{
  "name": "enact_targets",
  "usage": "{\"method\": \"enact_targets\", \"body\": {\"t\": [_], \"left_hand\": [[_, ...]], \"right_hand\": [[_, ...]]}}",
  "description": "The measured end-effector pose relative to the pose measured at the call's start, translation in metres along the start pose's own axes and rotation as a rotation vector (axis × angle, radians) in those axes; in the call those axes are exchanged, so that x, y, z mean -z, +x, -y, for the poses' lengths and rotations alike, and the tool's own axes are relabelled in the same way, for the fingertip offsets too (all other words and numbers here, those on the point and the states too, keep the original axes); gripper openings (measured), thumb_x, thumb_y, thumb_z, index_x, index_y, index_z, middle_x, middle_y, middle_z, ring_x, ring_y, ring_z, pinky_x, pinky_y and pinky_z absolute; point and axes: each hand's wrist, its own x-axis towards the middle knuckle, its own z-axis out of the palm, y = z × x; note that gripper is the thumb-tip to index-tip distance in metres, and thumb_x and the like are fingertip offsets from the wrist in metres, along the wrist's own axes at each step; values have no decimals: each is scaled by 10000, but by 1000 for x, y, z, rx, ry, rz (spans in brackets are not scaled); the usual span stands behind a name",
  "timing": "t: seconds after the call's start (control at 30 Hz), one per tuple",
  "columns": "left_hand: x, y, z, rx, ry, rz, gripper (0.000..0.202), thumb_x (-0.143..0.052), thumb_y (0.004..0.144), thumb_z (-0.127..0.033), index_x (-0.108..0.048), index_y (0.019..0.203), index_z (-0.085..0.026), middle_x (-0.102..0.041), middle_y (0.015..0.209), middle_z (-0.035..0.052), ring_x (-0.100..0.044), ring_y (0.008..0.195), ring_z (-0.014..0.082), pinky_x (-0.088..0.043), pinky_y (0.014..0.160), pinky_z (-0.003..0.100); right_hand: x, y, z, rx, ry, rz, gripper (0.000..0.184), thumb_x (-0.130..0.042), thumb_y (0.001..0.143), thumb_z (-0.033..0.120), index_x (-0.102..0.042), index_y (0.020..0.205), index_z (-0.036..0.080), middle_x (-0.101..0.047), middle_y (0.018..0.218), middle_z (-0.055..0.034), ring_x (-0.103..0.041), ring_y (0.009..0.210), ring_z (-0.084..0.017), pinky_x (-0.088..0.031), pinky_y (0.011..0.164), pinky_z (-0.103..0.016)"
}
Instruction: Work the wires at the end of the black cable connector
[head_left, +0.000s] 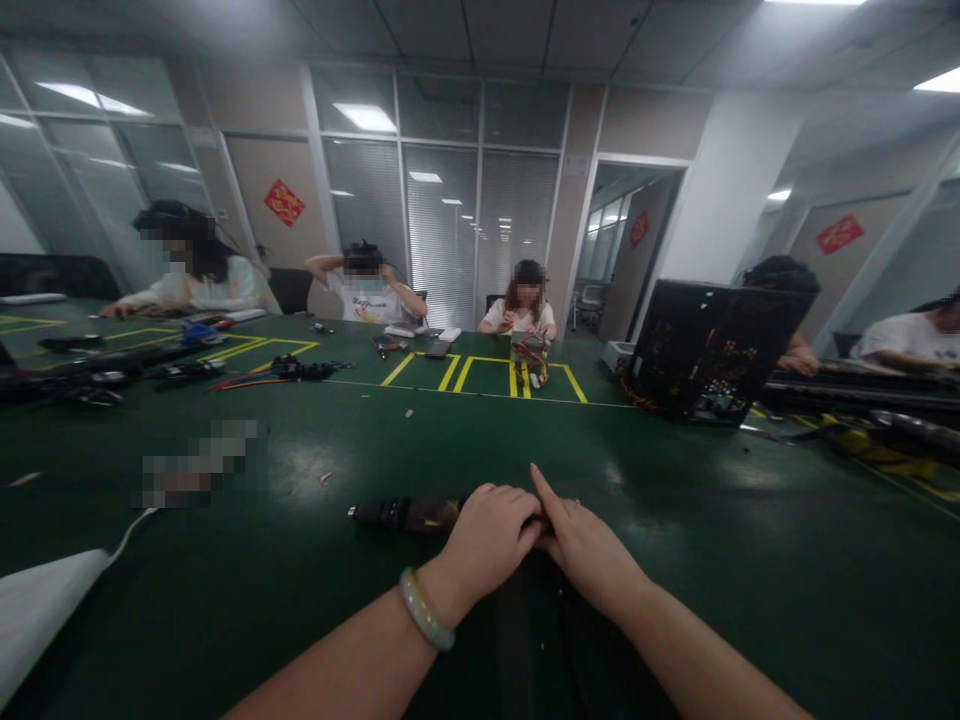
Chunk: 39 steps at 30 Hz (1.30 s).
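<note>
Left hand [487, 530]: fingers curled down over the right part of the dark tool [427, 515]; palm hidden, so I cannot tell whether it grasps or only presses.
Right hand [592, 545]: index finger straight and pointing away, other fingertips meeting the left hand by the dark tool's covered end; what it holds, if anything, cannot be told.
Dark tool: lying crosswise on the table [442, 440], its metal-tipped end bare to the left, probably steadied by the hand above it.
Bracelet [426, 610]: on the left wrist, nearer the wearer than the dark tool.
White cord [135, 530]: left of the dark tool, leading to a blurred-out patch.
Wire bundle [292, 369]: beyond the dark tool, to its left, colored leads spread.
Yellow tape [397, 369]: beyond the dark tool, seemingly marking out work spots.
Black case [697, 350]: beyond the dark tool, to its right, standing upright, perhaps for access to its openings.
Co-workers: seated beyond the dark tool; one shirt print [370, 302] is too small to read.
Red door sign [284, 203]: far beyond the dark tool, gold characters illegible; no brand readable.
</note>
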Motion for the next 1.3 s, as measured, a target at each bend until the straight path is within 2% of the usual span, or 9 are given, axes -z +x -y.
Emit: {"method": "enact_targets", "body": {"t": [0.1, 0.17, 0.23, 0.3, 0.47, 0.73, 1.0, 1.13, 1.3], "left_hand": [[0, 0, 1, 8, -17, -9, 16, -591, 900, -221, -596, 904, -206, -659, 908, -6, -591, 873, 188, -379, 806, 337], [0, 1, 1, 27, -23, -11, 27, -600, 900, -233, -591, 917, -215, -654, 897, -19, -592, 857, 181, -376, 789, 333], [-1, 1, 1, 44, -20, -8, 48, -603, 904, -257, -587, 912, -213, -648, 876, -21, -592, 842, 177, -374, 770, 328], [-1, 1, 1, 49, -15, -4, 79, -596, 912, -282, -584, 896, -206, -642, 862, -18, -591, 842, 177, -372, 766, 328], [2, 2, 1, 56, -20, -3, 105, -561, 933, -297, -580, 890, -203, -635, 848, -13, -590, 832, 178, -376, 770, 334], [8, -2, 1, -41, -48, 18, 103, -568, 869, -186, -595, 967, -205, -649, 952, 12, -583, 911, 192, -384, 850, 348], [10, -6, -3, -43, 27, 69, 204, -581, 822, -145, -565, 1017, -206, -618, 1001, 27, -554, 969, 214, -371, 869, 361], [9, -7, -4, -43, 58, 77, 275, -518, 825, -74, -543, 1066, -203, -605, 1038, 40, -538, 1002, 218, -357, 891, 369], [3, -5, 0, -38, 79, 67, 281, -498, 859, -71, -526, 1105, -202, -592, 1077, 45, -522, 1028, 217, -350, 907, 372]], "right_hand": [[11, -4, 4, -24, -30, -134, 667, -548, 851, 168, -278, 1461, 190, -580, 1173, -106, -544, 1061, -269, -403, 948, -409], [17, -8, 6, -88, -61, -197, 445, -597, 814, 199, -500, 1248, 185, -577, 1129, -101, -543, 1035, -276, -403, 921, -409], [20, -12, 8, -160, -55, -180, 197, -622, 806, 239, -573, 990, 188, -597, 1003, -76, -569, 921, -253, -422, 835, -374], [19, -15, 8, -227, -32, -104, 103, -624, 822, 274, -559, 853, 199, -607, 872, -42, -577, 792, -224, -415, 721, -334], [14, -15, 8, -287, 31, 20, 64, -561, 880, 227, -579, 819, 218, -640, 772, -11, -592, 710, -196, -343, 611, -284], [13, -12, 4, -325, 218, -8, 58, -521, 908, 237, -574, 883, 230, -655, 764, 11, -619, 697, -174, -345, 595, -255], [9, -10, -6, -307, 329, -79, 57, -535, 891, 251, -588, 903, 237, -663, 808, 18, -624, 740, -162, -381, 639, -246], [8, -9, -10, -293, 406, -63, 64, -541, 891, 273, -593, 891, 236, -665, 809, 24, -621, 713, -151, -389, 618, -237], [8, -9, -9, -283, 467, -40, 90, -535, 898, 295, -596, 891, 228, -671, 809, 20, -621, 694, -146, -391, 588, -229]]}}
